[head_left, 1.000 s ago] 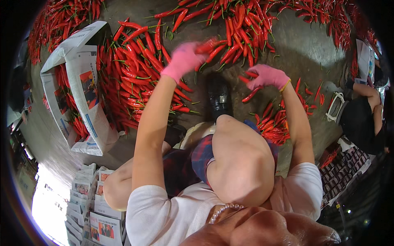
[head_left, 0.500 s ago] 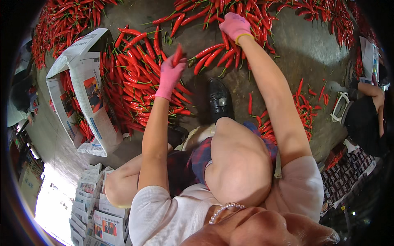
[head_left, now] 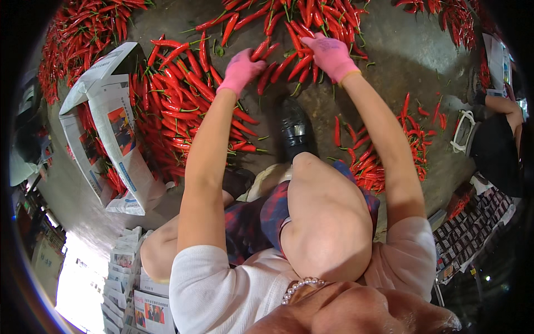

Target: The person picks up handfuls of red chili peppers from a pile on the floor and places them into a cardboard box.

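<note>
My left hand (head_left: 242, 72), in a pink glove, is closed on red chillies (head_left: 258, 51) that stick out above its fingers, right of a wide loose pile (head_left: 183, 111). My right hand (head_left: 331, 58), gloved alike, rests at the front of the upper chilli pile (head_left: 328, 16), its fingers bent among the peppers; what they hold is hidden. A folded newspaper wrap (head_left: 119, 128) stands at the left with chillies inside. A smaller pile (head_left: 370, 170) lies beside my right forearm.
More chillies (head_left: 83, 44) lie at the upper left and right. Stacked newspapers (head_left: 147, 306) sit at lower left. My bent knee and black shoe (head_left: 292, 125) are in the middle. At the right are another person's arm (head_left: 506, 111), a white loop-shaped object (head_left: 461, 131) and a dark patterned sheet (head_left: 473, 228).
Since half a second ago my left hand has moved up and right, toward the upper pile. My right hand has moved slightly right and down, still at that pile.
</note>
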A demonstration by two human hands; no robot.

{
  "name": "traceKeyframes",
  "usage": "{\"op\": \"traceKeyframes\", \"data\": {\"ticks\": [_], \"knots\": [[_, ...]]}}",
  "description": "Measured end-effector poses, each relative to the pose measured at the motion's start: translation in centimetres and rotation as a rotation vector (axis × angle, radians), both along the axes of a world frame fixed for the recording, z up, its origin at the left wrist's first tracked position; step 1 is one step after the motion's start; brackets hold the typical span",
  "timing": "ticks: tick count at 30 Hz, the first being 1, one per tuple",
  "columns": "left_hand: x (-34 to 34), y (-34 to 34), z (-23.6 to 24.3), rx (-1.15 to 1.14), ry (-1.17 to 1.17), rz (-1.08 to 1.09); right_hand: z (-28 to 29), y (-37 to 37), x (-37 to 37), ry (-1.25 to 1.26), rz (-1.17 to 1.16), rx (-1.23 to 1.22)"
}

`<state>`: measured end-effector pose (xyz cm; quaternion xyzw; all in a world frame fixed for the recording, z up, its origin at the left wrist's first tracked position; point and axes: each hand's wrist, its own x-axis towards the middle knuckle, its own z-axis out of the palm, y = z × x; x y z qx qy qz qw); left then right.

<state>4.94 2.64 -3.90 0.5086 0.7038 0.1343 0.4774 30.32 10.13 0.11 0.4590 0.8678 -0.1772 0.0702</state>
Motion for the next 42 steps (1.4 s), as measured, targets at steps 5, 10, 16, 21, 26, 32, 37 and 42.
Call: {"op": "traceKeyframes", "data": {"ticks": [5, 10, 16, 21, 26, 32, 37, 42], "knots": [[-5.6, -4.2, 2.3, -0.023, -0.506, 0.45, -1.8, 1.5, -3.1, -0.146, 0.552, 0.007], [-5.1, -5.6, 3.8, -0.103, -0.705, 0.848, 0.2, -2.1, -3.5, 0.356, 0.317, -0.285], [0.3, 0.7, 2.7, 0.042, -0.648, 0.515, 3.4, 1.1, 0.5, 0.703, -0.604, -0.895], [-0.2, 0.6, 2.3, 0.125, -0.706, 0.596, 5.9, -1.8, 5.2, -0.274, 0.023, -0.777], [0.7, -2.8, 3.3, 0.159, -0.731, 0.978, 1.5, 2.0, -5.1, -0.157, 0.234, 0.088], [1.7, -7.6, 1.4, 0.246, -0.672, 0.932, -3.1, 6.5, -6.8, -0.257, 0.329, -0.102], [1.3, -9.2, 1.5, 0.231, -0.39, 0.728, 3.6, -0.5, -1.5, 0.171, 0.29, -0.147], [6.3, -8.2, 2.3, 0.154, -0.515, 0.66, 4.9, -7.5, 11.1, -0.125, -0.208, -0.814]]}}
